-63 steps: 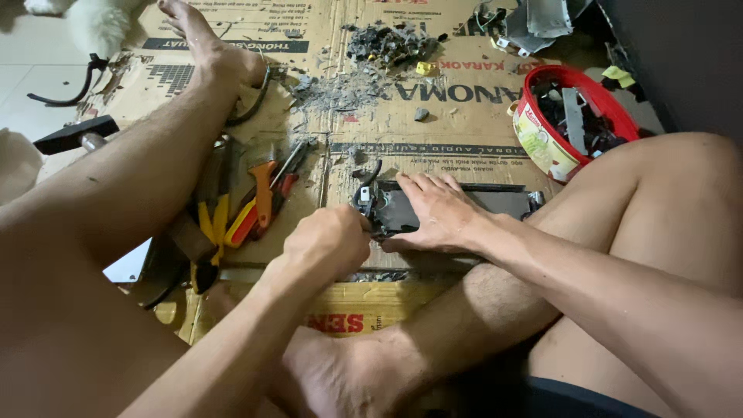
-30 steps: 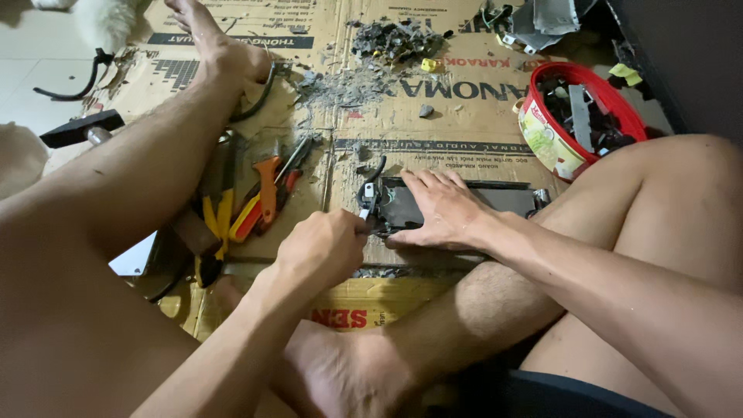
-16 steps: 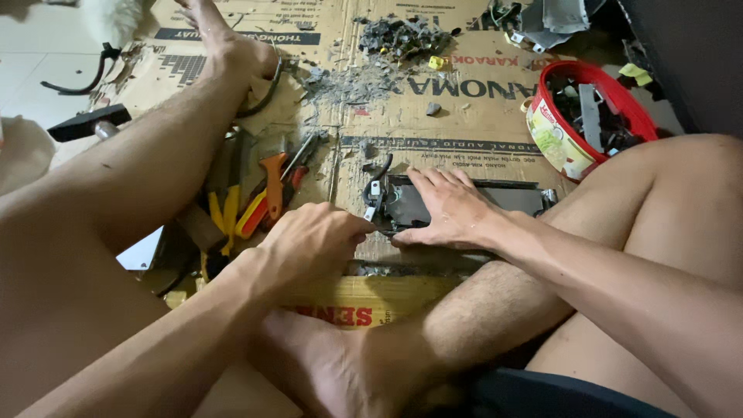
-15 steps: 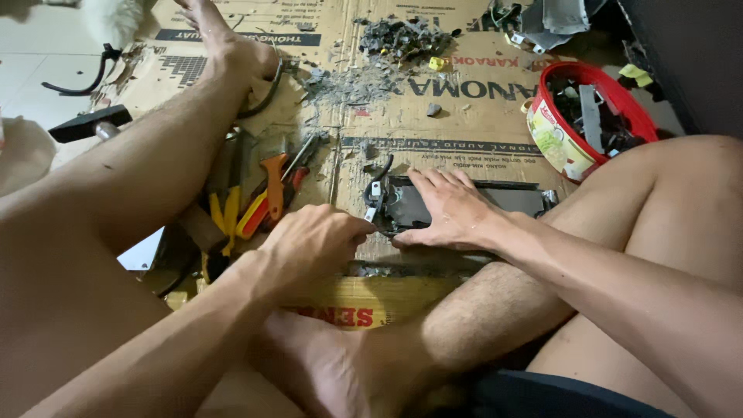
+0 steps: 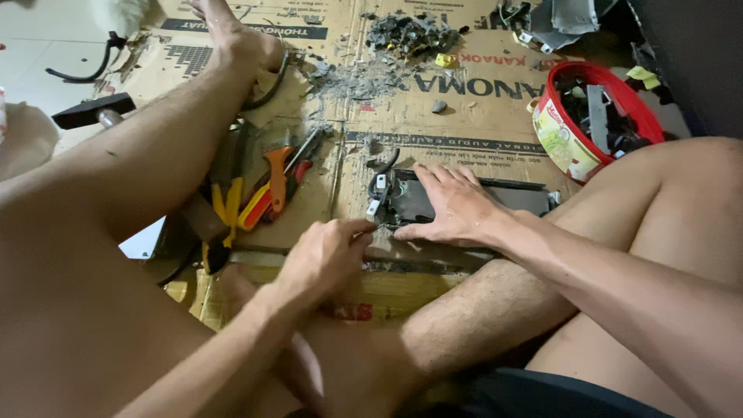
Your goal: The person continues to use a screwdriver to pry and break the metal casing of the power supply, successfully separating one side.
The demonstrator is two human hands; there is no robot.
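Flat dark rectangular device point(image 5: 422, 203) is laid on printed brown cardboard point(image 5: 464, 108), pinned under the right hand point(image 5: 453, 213), fingers spread flat. Left hand point(image 5: 325, 255) is pinched on a thin tool at the device's near-left corner. Red-rimmed round tub point(image 5: 573, 139), yellow-green label, sits upper right; orange-yellow pliers point(image 5: 263, 190) left.

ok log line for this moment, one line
left hand: pinching small tool at dark flat device | right hand: flat on device | pliers beside
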